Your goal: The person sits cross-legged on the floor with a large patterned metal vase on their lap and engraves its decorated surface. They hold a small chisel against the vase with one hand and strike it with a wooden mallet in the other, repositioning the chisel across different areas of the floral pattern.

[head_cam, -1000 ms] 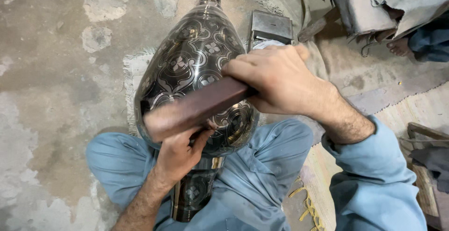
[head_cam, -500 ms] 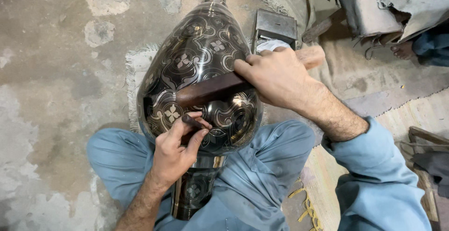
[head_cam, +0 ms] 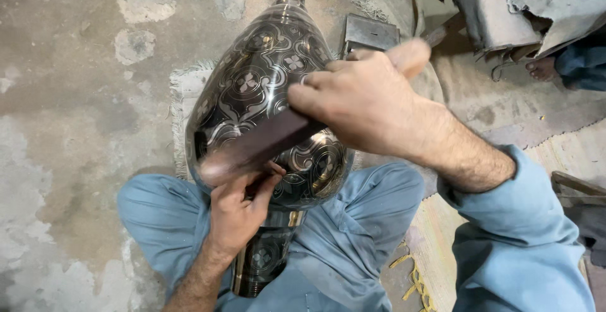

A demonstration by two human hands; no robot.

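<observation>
mostly dark vase (head_cam: 252, 91), silver floral inlay, bulbous body

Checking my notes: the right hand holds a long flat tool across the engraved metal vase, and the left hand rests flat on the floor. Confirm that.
Not quite: the head view shows the left hand on the engraved metal vase, below the long flat tool, not on the floor. The right hand does hold it across the vase.

vase (head_cam: 252, 91): large, dark metal, silver floral inlay, bulbous body | pose: lay tilted across the lap, neck toward top centre of the frame, foot at bottom centre | tool (head_cam: 259, 148): flat dark-brown bar, blurred, slanted across the vase's belly at frame centre, touching it
</observation>
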